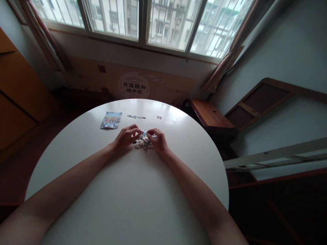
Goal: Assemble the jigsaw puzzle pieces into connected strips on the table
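Note:
A heap of small jigsaw puzzle pieces (145, 145) lies on the white round table (127, 204), some showing blue print and others pale backs. My left hand (127, 135) is at the left side of the heap, thumb and fingers pinched on what looks like a puzzle piece. From the right, my right hand (157, 139) reaches over the heap's edge, its fingertips also closed in a pinch on a small piece. The two sets of fingertips are close together but apart. My fingers partly hide the pieces they hold.
Beyond my hands, a row of puzzle pieces (136, 117) lies flat, with a small cluster of pieces (159, 117) to its right. A colourful printed packet (111, 120) rests at the far left. Past the table stand a wooden bench (212, 114) and a barred window (168, 23).

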A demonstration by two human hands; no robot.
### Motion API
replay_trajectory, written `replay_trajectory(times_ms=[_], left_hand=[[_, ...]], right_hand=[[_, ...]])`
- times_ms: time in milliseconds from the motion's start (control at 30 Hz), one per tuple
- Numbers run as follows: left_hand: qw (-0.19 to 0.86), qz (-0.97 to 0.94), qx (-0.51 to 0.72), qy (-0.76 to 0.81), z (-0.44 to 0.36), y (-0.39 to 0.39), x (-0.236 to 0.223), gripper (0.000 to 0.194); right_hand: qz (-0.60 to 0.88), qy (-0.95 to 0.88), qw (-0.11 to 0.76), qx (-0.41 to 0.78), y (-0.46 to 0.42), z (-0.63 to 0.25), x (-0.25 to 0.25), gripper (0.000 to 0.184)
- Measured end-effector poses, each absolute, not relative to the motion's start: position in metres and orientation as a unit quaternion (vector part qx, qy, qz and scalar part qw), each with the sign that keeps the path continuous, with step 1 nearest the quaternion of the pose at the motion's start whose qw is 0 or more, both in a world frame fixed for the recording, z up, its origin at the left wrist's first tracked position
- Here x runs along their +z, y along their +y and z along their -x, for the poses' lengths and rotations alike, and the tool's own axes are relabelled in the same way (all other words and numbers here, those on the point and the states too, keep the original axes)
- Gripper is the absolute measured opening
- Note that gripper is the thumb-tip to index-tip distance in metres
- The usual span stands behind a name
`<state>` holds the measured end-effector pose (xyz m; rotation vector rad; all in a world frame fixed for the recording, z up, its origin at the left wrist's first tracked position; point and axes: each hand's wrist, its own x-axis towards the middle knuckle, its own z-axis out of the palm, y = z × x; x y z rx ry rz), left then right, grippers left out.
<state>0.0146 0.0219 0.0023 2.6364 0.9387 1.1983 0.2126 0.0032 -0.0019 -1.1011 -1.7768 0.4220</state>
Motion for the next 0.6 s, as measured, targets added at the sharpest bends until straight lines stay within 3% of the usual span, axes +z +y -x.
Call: replay_trajectory(times_ms=[600], left_hand=[[0.047, -0.863, 0.396, 0.31, -0.0144, 0.0209, 0.0038, 0.016]], right_hand=[[0.449, -0.736, 0.474, 0.181, 0.0043, -0.2143, -0.0028, 0.009]])
